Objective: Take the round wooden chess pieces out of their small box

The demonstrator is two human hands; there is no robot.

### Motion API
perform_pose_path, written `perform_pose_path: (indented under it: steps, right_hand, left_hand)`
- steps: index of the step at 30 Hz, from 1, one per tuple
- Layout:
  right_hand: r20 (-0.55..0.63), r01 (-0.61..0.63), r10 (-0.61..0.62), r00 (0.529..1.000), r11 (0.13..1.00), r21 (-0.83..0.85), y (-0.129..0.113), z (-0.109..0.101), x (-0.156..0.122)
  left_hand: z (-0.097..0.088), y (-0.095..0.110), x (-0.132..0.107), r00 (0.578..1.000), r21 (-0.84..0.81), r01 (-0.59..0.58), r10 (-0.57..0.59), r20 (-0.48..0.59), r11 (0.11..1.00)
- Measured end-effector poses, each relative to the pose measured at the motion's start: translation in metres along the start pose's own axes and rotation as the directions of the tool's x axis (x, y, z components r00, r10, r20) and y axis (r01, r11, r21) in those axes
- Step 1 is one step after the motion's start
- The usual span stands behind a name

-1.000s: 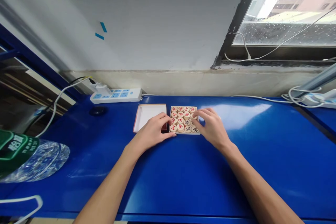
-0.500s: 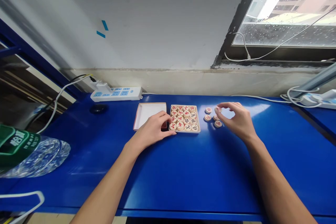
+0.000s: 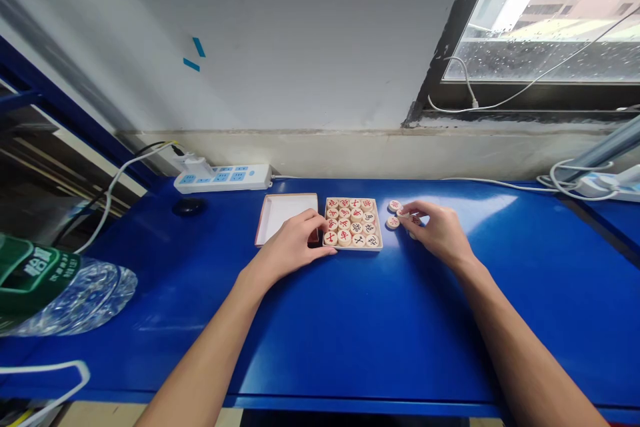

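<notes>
A shallow white box [image 3: 357, 249] holds rows of round Chinese chess pieces [image 3: 356, 215], with red and black characters. My left hand [image 3: 295, 241] grips the box's left side, thumb at its front corner. To the right of the box, my right hand [image 3: 439, 229] pinches a Chinese chess piece [image 3: 401, 213] between thumb and fingers, tilted, just above the desk. Two loose pieces with red characters, a rear one [image 3: 395, 205] and a front one [image 3: 393, 222], lie beside the fingertips. Other loose pieces are partly hidden under my right hand.
The box lid [image 3: 290, 208] lies open side up behind my left hand. A power strip [image 3: 225, 178] and a black mouse-like object [image 3: 189, 207] are at the back left of the blue desk [image 3: 360, 340]. A large water bottle [image 3: 65, 293] lies at the left edge.
My right hand has moved left with the pinched piece, toward the two left loose pieces, and now covers more of the others. My left hand has stayed at the box.
</notes>
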State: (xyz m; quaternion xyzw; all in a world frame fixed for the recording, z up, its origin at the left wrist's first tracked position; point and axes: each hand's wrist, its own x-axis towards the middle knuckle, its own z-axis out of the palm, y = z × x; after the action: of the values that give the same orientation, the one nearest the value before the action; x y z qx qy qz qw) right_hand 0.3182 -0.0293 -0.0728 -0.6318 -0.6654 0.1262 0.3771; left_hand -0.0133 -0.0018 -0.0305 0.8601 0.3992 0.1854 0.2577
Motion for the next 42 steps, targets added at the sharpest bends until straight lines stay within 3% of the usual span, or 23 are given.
perform_pose_path:
  steps: [13,22,26,28,32,42]
  right_hand:
    - [-0.043,0.113,-0.116,0.992,0.992,-0.062,-0.006,-0.002,0.001]
    - [-0.066,0.124,-0.129,0.989,0.989,-0.078,-0.009,0.002,0.001]
    - [-0.148,0.153,-0.175,0.973,0.977,-0.152,-0.013,0.004,0.001]
    - [-0.12,0.177,-0.204,0.972,0.964,-0.2,-0.014,0.009,0.001]
    - [0.051,0.219,-0.213,0.976,0.943,-0.252,-0.01,0.024,-0.001]
    - [0.068,0.226,-0.216,0.974,0.949,-0.22,0.0,0.03,-0.002]
  left_hand:
    - [0.001,-0.001,0.002,1.0,0.01,-0.02,0.02,-0.019,1.0]
    - [0.003,-0.004,0.002,1.0,0.021,-0.021,0.021,-0.013,1.0]
    - [0.005,-0.005,0.001,1.0,0.012,-0.02,0.02,-0.009,1.0]
    - [0.005,-0.005,0.001,1.0,0.003,-0.023,0.023,-0.011,1.0]
    - [0.006,-0.006,0.002,0.999,-0.008,-0.032,0.032,-0.02,0.999]
    - [0.005,-0.005,0.002,0.999,0.017,-0.042,0.042,-0.019,0.999]
